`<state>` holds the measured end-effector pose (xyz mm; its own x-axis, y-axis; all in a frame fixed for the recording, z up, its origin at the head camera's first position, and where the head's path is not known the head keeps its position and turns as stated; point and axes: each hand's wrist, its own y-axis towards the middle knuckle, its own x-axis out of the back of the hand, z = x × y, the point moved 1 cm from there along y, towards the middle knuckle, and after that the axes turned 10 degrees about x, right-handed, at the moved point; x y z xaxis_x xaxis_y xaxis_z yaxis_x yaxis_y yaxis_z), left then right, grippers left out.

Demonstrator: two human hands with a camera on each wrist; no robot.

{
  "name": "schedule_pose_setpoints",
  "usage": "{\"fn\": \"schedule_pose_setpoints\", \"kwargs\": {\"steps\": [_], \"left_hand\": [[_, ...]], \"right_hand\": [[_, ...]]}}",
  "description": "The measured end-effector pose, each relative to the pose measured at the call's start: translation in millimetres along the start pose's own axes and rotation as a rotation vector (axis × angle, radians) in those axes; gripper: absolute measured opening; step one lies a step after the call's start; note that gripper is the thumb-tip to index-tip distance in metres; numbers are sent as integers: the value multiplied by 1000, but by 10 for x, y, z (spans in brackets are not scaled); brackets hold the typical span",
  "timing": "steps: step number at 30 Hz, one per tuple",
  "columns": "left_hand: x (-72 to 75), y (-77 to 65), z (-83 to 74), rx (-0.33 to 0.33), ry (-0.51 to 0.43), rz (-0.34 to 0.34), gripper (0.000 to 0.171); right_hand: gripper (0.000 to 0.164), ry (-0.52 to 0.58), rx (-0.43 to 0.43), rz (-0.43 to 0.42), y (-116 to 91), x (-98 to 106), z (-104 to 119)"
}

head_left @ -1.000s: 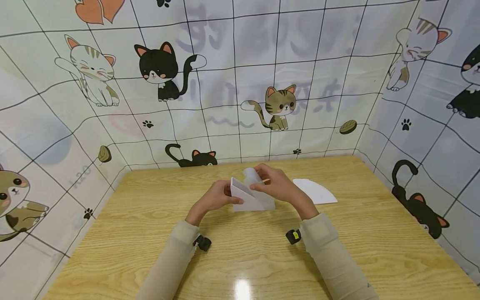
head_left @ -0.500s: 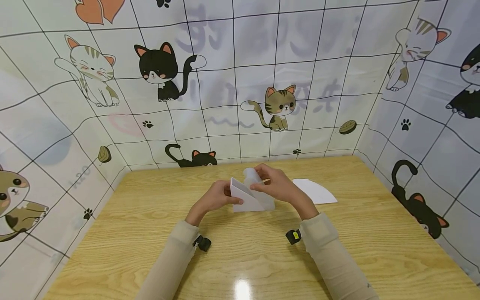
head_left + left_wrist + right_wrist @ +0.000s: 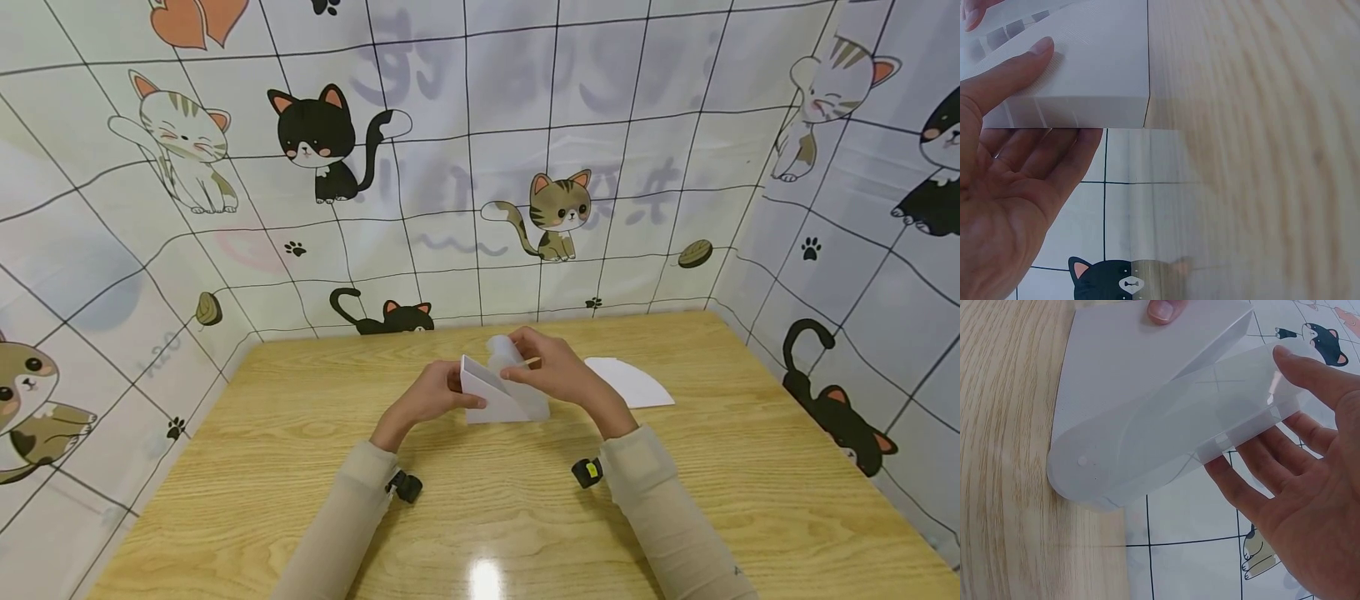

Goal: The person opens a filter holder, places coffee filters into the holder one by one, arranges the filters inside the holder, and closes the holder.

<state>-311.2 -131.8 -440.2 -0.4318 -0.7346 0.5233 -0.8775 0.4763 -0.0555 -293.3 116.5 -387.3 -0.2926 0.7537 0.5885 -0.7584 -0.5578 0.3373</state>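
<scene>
A white box-like case (image 3: 498, 406) stands on the table with a slanted upper edge. My left hand (image 3: 431, 393) grips its left end, thumb (image 3: 1029, 62) on the broad near face and fingers behind. Across the case lies a long translucent plastic piece (image 3: 1166, 431) with a rounded end, marked by a small round dot near the lower corner. My right hand (image 3: 555, 367) holds that piece by its upper part, thumb on the near side and fingertips along the far edge. In the right wrist view the translucent piece overlaps the white case at an angle.
To the right of my right hand, a white fan-shaped piece (image 3: 633, 385) lies flat on the wooden table (image 3: 480, 508). A cat-print cloth (image 3: 450, 208) hangs behind and at both sides of the table. A small black camera sits at each wrist.
</scene>
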Motion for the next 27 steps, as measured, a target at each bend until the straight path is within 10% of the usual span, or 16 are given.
{"fn": "schedule_pose_setpoints", "kwargs": {"steps": [27], "left_hand": [[1, -3, -11, 4, -4, -2, 32]], "right_hand": [[41, 24, -6, 4, 4, 7, -2]]}}
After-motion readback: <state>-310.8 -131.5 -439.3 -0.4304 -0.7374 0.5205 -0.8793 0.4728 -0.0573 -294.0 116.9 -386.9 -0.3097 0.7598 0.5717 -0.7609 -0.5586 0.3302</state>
